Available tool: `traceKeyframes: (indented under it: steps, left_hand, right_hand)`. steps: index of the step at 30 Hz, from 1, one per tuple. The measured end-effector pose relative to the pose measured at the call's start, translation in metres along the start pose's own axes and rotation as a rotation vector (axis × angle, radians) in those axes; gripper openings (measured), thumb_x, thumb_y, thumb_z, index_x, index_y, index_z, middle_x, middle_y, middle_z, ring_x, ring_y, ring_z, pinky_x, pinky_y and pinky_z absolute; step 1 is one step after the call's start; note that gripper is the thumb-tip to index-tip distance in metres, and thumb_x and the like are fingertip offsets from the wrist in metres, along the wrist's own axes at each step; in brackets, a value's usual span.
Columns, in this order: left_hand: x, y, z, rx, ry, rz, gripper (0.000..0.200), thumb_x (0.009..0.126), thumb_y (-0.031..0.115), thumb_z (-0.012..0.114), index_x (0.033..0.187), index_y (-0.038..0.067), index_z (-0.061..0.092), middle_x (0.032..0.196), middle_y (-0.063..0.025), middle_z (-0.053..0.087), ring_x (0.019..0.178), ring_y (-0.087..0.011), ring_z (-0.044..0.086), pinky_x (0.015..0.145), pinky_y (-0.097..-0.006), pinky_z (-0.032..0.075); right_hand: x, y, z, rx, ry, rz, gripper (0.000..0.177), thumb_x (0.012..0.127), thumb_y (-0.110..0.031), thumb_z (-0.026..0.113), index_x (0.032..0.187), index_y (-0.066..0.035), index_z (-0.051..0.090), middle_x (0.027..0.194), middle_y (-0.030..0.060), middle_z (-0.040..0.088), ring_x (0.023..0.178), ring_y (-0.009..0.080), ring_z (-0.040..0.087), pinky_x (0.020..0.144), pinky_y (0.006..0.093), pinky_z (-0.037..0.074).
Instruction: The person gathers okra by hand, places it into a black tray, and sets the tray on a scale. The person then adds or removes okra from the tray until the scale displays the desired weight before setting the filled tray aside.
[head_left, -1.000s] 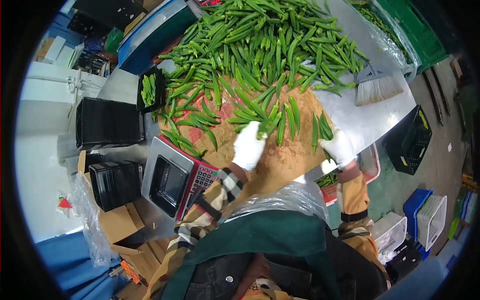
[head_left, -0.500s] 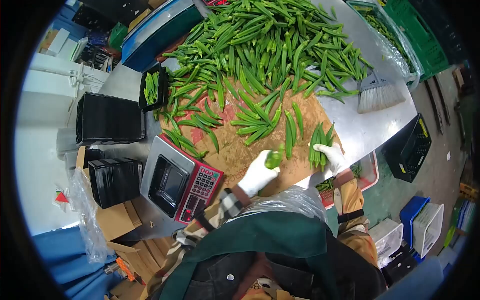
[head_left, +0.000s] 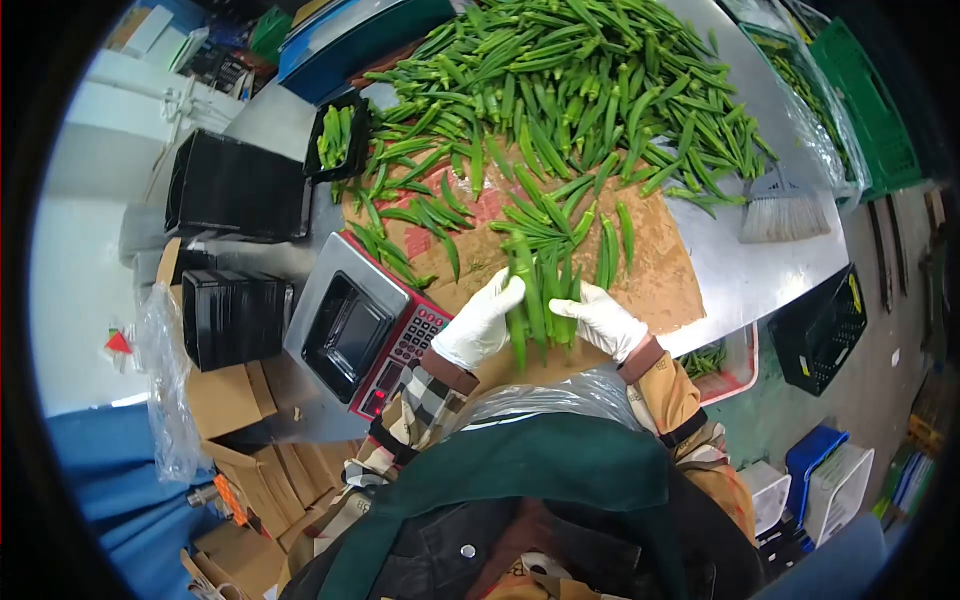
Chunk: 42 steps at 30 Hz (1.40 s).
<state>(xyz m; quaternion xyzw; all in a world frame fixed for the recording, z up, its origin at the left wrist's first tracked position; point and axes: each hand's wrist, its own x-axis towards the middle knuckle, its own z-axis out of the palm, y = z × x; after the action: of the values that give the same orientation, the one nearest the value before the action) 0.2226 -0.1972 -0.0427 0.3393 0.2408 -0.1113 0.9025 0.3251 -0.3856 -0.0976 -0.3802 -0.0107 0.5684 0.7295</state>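
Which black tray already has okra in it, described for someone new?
Start at the big okra heap on the steel table and go to its left edge, just past the cardboard sheet. There sits a small black tray. Unlike the empty black stacks left of it and the empty tray on the scale, it alone holds okra pods.

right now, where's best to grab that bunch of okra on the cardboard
Around the middle of the bunch of okra, from both sides, where the left hand and right hand flank it. The pods lie parallel, pointing away from the person, tapering at the ends, so the middle probably holds best.
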Motion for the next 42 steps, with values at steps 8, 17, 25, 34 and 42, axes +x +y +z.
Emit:
traceKeyframes:
  steps: [8,17,25,34,42]
  left_hand:
    - [-0.044,0.024,-0.017,-0.078,-0.022,-0.006,0.062,0.107,0.053,0.039,0.148,0.007,0.041,0.145,-0.0095,0.050,0.130,-0.0238,0.052,0.108,-0.0435,0.045]
    - [-0.167,0.128,-0.070,0.385,0.422,0.220,0.051,0.110,0.043,0.039,0.140,0.004,0.053,0.129,-0.0044,0.061,0.117,-0.0106,0.057,0.102,-0.0282,0.047]
    - [-0.233,0.144,-0.129,0.546,0.683,0.240,0.079,0.103,0.068,0.024,0.157,0.011,0.035,0.157,-0.0166,0.042,0.151,-0.0291,0.029,0.122,-0.0547,0.008]
    - [-0.310,0.084,-0.223,0.109,1.142,0.559,0.071,0.104,0.063,0.037,0.148,0.009,0.047,0.137,-0.0067,0.062,0.122,-0.0177,0.055,0.103,-0.0394,0.037]
    - [-0.251,0.032,-0.223,0.672,1.381,0.583,0.058,0.099,0.037,0.060,0.147,0.005,0.049,0.137,-0.0179,0.061,0.126,-0.0302,0.058,0.105,-0.0408,0.044]
  right_hand:
    - [0.018,0.020,0.049,0.379,-0.104,0.207,0.041,0.103,-0.005,0.054,0.143,-0.002,0.046,0.139,0.0138,0.056,0.125,0.0243,0.057,0.109,0.0409,0.049]
    - [0.084,0.065,0.247,0.290,-0.328,0.236,0.054,0.100,-0.025,0.063,0.147,-0.018,0.038,0.143,0.0061,0.050,0.130,0.0239,0.053,0.108,0.0501,0.046]
    - [0.087,0.039,0.167,-0.223,-0.217,0.094,0.051,0.103,-0.021,0.056,0.144,0.006,0.045,0.133,0.0149,0.064,0.119,0.0251,0.064,0.099,0.0385,0.054]
    - [0.011,-0.007,-0.159,-1.415,1.076,-0.627,0.054,0.094,-0.010,0.070,0.142,0.007,0.051,0.123,0.0154,0.066,0.097,0.0185,0.065,0.082,0.0309,0.055]
    - [0.027,0.002,-0.180,-1.150,0.977,-0.369,0.041,0.090,-0.009,0.074,0.125,0.010,0.061,0.106,0.0136,0.072,0.089,0.0169,0.065,0.081,0.0302,0.054]
